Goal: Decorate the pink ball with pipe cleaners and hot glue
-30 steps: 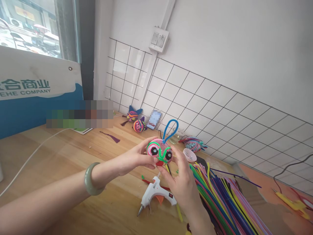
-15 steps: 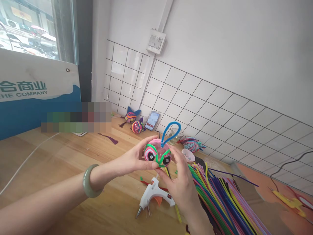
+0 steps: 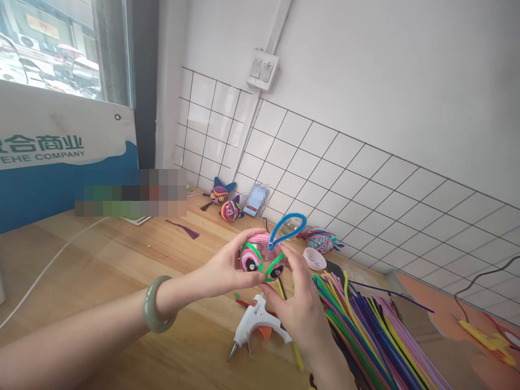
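Observation:
Held up over the table is a clear ball [image 3: 266, 264] decorated with pipe cleaners. Green pieces frame two pink-and-black eyes with shiny centres, and a pink band runs across its top. A blue pipe-cleaner loop [image 3: 301, 216] stands up from it, leaning right. My left hand [image 3: 233, 265], with a green bangle at the wrist, grips the ball's left side, thumb across the lower front. Fingers of my right hand [image 3: 300, 292] press its right side, with the thumb underneath. Below the ball, a white glue gun [image 3: 254, 322] lies on the wooden table [image 3: 195, 341], nozzle toward me.
Many coloured pipe cleaners [image 3: 377, 336] lie at the right, near a small white bowl [image 3: 314, 259]. Finished yarn-like ornaments [image 3: 231, 208], a propped phone [image 3: 255, 199] and a purple tassel [image 3: 187, 230] sit farther back. A yellow glue gun [image 3: 487, 338] rests far right.
The ball has tilted slightly in my hands, and its blue loop leans lower and farther right. Both hands keep their grip. The whole view has shifted a little.

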Motion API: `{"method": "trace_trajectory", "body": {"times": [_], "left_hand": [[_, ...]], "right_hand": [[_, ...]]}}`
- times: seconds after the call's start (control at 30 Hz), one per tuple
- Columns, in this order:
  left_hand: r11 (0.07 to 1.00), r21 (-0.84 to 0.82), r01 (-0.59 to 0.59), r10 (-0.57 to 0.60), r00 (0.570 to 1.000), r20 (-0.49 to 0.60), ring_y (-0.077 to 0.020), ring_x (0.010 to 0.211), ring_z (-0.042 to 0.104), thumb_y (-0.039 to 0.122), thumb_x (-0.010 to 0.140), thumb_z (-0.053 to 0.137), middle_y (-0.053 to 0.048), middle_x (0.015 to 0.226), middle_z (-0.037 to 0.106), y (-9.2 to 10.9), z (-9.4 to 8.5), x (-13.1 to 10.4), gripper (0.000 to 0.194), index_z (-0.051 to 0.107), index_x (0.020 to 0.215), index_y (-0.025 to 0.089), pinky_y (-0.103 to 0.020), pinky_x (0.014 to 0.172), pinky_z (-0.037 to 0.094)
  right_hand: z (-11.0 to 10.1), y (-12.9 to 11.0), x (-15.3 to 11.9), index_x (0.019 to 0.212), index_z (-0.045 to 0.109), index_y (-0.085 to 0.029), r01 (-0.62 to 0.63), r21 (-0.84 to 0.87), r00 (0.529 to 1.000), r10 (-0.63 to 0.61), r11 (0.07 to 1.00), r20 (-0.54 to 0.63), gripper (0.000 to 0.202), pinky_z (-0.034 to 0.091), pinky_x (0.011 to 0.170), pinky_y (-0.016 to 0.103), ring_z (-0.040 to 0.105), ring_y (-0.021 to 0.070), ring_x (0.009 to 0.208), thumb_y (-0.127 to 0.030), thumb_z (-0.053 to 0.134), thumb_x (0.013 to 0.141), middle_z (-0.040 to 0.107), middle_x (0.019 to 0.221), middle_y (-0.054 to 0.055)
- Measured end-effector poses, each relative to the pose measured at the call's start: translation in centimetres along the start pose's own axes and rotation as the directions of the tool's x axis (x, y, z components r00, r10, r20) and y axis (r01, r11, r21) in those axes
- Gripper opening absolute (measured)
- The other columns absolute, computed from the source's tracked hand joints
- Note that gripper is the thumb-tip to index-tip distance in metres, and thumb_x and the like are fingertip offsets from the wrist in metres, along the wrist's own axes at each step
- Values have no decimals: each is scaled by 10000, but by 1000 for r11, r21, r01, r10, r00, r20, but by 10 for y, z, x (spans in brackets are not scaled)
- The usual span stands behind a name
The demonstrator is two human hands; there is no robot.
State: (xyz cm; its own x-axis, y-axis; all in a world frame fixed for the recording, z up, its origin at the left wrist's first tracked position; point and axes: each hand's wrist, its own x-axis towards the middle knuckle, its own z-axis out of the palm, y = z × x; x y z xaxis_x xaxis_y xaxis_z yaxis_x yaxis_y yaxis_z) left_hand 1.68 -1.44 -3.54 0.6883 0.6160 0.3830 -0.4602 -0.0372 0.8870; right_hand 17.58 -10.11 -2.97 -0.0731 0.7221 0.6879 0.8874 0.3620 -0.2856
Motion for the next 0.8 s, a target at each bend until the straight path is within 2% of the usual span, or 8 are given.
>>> {"method": "trace_trajectory", "body": {"times": [0.17, 0.3, 0.43, 0.53, 0.67, 0.8], "left_hand": [[1000, 19, 21, -21, 1000, 5, -231, 1094, 557, 216, 727, 745, -104, 1300, 499, 0, -1, -2, 721, 351, 1330, 254, -354, 900, 476], [998, -15, 53, -53, 998, -17, -272, 1172, 515, 271, 719, 755, -108, 1348, 484, 0, -4, 0, 716, 388, 1334, 261, -382, 944, 446], [975, -141, 171, -185, 978, -95, -261, 1087, 573, 466, 852, 561, -93, 1308, 536, 0, -7, 3, 469, 498, 1277, 277, -389, 862, 481], [944, -231, 235, -258, 963, -78, -231, 964, 625, 531, 883, 461, -91, 1189, 612, 1, -8, 6, 458, 542, 1244, 262, -391, 831, 497], [920, -277, 277, -310, 947, -82, -221, 924, 636, 534, 872, 478, -92, 1116, 643, 5, -7, 8, 460, 583, 1204, 233, -388, 842, 504], [910, -316, 268, -314, 943, -106, -209, 881, 645, 447, 841, 577, -90, 1112, 644, 6, -7, 7, 402, 604, 1177, 227, -381, 811, 525]], "right_hand": [[0, 2, 0, 1372, 355, -258, -36, 40, 999, 35, 999, 3, 582, 469, 1001, 445, 496, 253, 1232, -322, 614, 854, 498, 1341, 100], [-2, 3, 2, 1354, 380, -248, -115, 134, 993, 109, 984, 53, 588, 460, 1008, 460, 511, 256, 1220, -324, 640, 833, 517, 1325, 105], [-6, 2, 3, 1370, 361, -265, -249, 196, 964, 223, 948, 146, 614, 466, 996, 461, 537, 247, 1194, -305, 645, 827, 520, 1332, 97], [-7, 3, 3, 1372, 357, -275, -315, 231, 943, 275, 921, 187, 606, 478, 985, 440, 554, 236, 1175, -314, 636, 835, 507, 1352, 94], [-5, 9, 1, 1368, 363, -289, -358, 353, 931, 300, 864, 209, 591, 485, 984, 406, 546, 225, 1199, -339, 628, 842, 485, 1388, 86], [-3, 14, 0, 1371, 356, -304, -384, 467, 922, 307, 797, 234, 613, 474, 996, 397, 502, 221, 1252, -333, 645, 831, 451, 1427, 79]]}}
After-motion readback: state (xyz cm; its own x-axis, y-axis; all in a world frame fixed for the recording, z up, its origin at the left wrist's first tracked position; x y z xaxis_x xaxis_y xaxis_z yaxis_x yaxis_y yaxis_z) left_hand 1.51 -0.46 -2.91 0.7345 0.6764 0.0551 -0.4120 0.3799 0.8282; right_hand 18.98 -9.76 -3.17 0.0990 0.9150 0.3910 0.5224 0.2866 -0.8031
